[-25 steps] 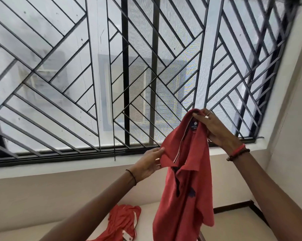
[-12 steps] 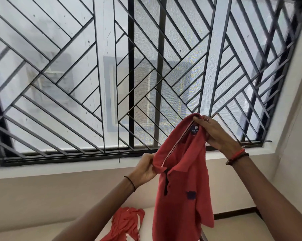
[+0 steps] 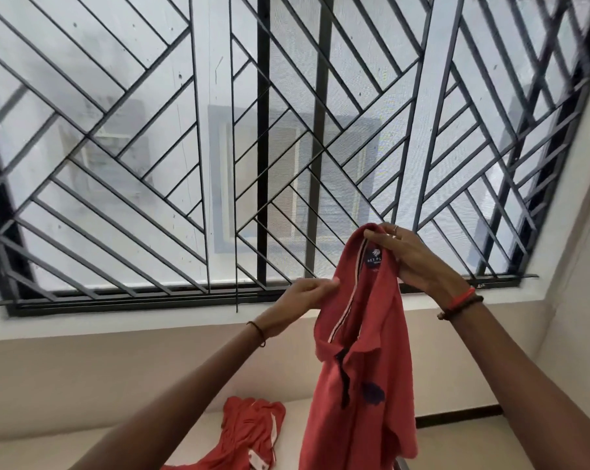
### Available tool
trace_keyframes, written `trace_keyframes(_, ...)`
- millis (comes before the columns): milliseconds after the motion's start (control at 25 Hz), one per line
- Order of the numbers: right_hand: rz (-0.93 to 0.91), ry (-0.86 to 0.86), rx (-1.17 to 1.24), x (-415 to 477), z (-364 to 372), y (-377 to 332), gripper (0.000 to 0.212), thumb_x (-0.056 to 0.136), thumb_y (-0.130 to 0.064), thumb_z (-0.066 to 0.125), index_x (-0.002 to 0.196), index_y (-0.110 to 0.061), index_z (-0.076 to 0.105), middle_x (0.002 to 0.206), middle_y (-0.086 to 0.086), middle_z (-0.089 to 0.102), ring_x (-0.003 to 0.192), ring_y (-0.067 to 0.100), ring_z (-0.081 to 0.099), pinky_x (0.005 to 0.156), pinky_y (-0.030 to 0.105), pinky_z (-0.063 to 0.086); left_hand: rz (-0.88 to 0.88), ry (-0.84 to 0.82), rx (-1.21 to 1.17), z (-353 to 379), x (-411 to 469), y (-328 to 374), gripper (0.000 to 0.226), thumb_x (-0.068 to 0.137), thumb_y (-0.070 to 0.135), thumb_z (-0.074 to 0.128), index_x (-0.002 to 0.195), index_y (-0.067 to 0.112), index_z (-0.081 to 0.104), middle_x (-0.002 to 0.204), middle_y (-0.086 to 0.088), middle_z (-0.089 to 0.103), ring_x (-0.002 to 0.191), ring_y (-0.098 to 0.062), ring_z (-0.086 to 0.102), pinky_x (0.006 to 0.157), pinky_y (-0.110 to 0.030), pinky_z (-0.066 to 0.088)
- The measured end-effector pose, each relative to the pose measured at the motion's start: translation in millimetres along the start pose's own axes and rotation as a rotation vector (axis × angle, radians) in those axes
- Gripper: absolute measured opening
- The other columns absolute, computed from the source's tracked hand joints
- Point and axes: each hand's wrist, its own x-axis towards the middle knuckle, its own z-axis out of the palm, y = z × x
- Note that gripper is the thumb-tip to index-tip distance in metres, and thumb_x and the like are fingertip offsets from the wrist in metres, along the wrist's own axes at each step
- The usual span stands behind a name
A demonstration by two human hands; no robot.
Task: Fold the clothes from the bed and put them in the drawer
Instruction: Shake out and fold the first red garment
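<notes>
Spare red garment (image 3: 253, 432) lies crumpled, well below window grille (image 3: 263, 164). Left hand (image 3: 300, 300) pinches polo shirt (image 3: 365, 368) collar edge at grille's bottom rail. Shirt hangs beneath both grips. Right hand (image 3: 412, 262) pinches collar top, higher against grille.

Two red garments are counted: polo shirt (image 3: 365, 432) and top (image 3: 249, 432). Two hands are seen: left hand (image 3: 302, 300), right hand (image 3: 414, 262).

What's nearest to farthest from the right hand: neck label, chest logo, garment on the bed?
1. Neck label, beside the right hand, at the collar.
2. Chest logo, lower down the held shirt.
3. Red garment, bottom left on the bed.
</notes>
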Motion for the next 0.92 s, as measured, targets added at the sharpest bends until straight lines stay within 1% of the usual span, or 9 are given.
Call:
trace_keyframes(80, -0.014, -0.037, 0.014, -4, -3, -8, 0.035, 0.061, -0.025, 0.081, 0.087, -0.013, 0.061, 0.079, 0.006, 0.067, 0.066, 0.014, 0.065, 0.062, 0.026, 0.057, -0.047, -0.065, -0.128, -7, -5, -3, 0.039, 0.101, 0.034, 0.037, 0.106, 0.012, 0.070, 0.100, -0.005, 0.072, 0.092, -0.014, 0.068, 0.085, -0.026, 0.052)
trace_keyframes(120, -0.035, -0.066, 0.023, -6, -3, -11, 0.032, 0.062, -0.024, 0.079, 0.087, -0.013, 0.063, 0.080, 0.006, 0.067, 0.067, 0.013, 0.066, 0.063, 0.027, 0.057, -0.028, -0.104, -0.099, -11, -8, -7, 0.031, 0.101, 0.026, 0.041, 0.119, 0.013, 0.063, 0.114, -0.005, 0.068, 0.106, -0.014, 0.064, 0.092, -0.027, 0.049)
trace_keyframes(200, -0.079, -0.100, 0.049, -7, -1, -15, 0.024, 0.065, -0.022, 0.076, 0.085, -0.015, 0.066, 0.080, 0.005, 0.069, 0.069, 0.013, 0.066, 0.065, 0.027, 0.057, 0.042, -0.248, 0.008, -12, -15, -20, 0.042, 0.096, 0.007, 0.050, 0.138, 0.010, 0.045, 0.138, -0.002, 0.053, 0.129, -0.011, 0.047, 0.105, -0.025, 0.040)
trace_keyframes(280, -0.110, -0.109, 0.073, -7, -1, -17, 0.025, 0.064, -0.021, 0.076, 0.086, -0.015, 0.065, 0.080, 0.005, 0.069, 0.069, 0.013, 0.067, 0.065, 0.027, 0.057, 0.019, -0.374, 0.095, -6, -18, -31, 0.046, 0.095, 0.004, 0.052, 0.140, 0.008, 0.042, 0.137, -0.001, 0.053, 0.129, -0.010, 0.046, 0.106, -0.025, 0.038)
trace_keyframes(360, -0.121, -0.102, 0.082, -7, -5, -17, 0.032, 0.062, -0.023, 0.081, 0.087, -0.015, 0.063, 0.080, 0.004, 0.069, 0.069, 0.013, 0.066, 0.064, 0.028, 0.057, 0.001, -0.411, 0.132, 3, -18, -39, 0.031, 0.095, 0.004, 0.054, 0.125, 0.008, 0.055, 0.116, 0.007, 0.066, 0.109, -0.003, 0.057, 0.096, -0.021, 0.045)
trace_keyframes(480, -0.149, -0.060, 0.072, -7, -17, -16, 0.039, 0.059, -0.028, 0.085, 0.089, -0.016, 0.062, 0.082, 0.004, 0.069, 0.070, 0.013, 0.066, 0.066, 0.026, 0.056, 0.043, -0.296, 0.162, 5, -15, -47, 0.014, 0.095, 0.005, 0.054, 0.104, 0.003, 0.065, 0.089, 0.013, 0.067, 0.087, -0.002, 0.057, 0.085, -0.022, 0.047)
trace_keyframes(680, -0.196, 0.003, 0.039, -17, -45, -19, 0.019, 0.061, -0.024, 0.077, 0.078, -0.021, 0.069, 0.077, 0.003, 0.072, 0.069, 0.012, 0.069, 0.063, 0.025, 0.057, 0.113, 0.100, 0.181, -20, -11, -33, 0.023, 0.098, 0.006, 0.046, 0.113, 0.001, 0.063, 0.089, 0.010, 0.062, 0.080, 0.010, 0.055, 0.079, -0.010, 0.042)
trace_keyframes(800, -0.173, 0.005, -0.036, -20, -64, -17, 0.051, 0.051, -0.032, 0.090, 0.089, -0.013, 0.064, 0.081, 0.005, 0.073, 0.076, 0.016, 0.071, 0.069, 0.024, 0.058, 0.132, 0.220, 0.238, -39, -1, -13, 0.022, 0.100, 0.012, 0.044, 0.094, 0.000, 0.062, 0.082, -0.004, 0.054, 0.077, -0.007, 0.048, 0.073, -0.023, 0.039)
trace_keyframes(920, -0.147, 0.020, -0.104, -21, -71, -12, 0.065, 0.039, -0.032, 0.095, 0.090, -0.008, 0.062, 0.080, 0.005, 0.073, 0.075, 0.015, 0.071, 0.067, 0.021, 0.057, 0.167, 0.235, 0.351, -48, 4, 4, 0.022, 0.100, 0.014, 0.044, 0.083, 0.012, 0.056, 0.076, 0.000, 0.050, 0.071, -0.005, 0.045, 0.068, -0.023, 0.037)
